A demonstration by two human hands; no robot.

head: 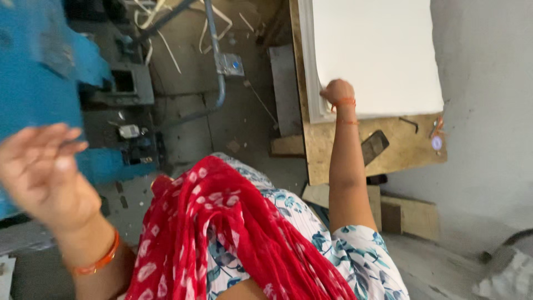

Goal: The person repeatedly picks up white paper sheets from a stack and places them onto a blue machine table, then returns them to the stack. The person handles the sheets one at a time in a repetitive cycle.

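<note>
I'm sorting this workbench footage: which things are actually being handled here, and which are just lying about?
In hand:
- stack of white sheets, gripped at its edge by the right hand
- wooden board bearing the stack
- left hand, open, raised before the blue machine

Lying about:
- dark flat object on the board
- wood blocks on the floor
- metal pipe

Short-sleeved top (pixel 355 250), white with a teal-blue leaf and flower print, sleeve ending above the elbow. Red scarf (pixel 222 233) with small white blotchy motifs, draped down the front in crinkly folds. Orange bangle (pixel 100 260) on the left wrist, fairly thin. Orange-red thread (pixel 344 103) wound round the right wrist, with a second finer strand just below it. Both forearms bare otherwise, no rings visible on the fingers.
</note>
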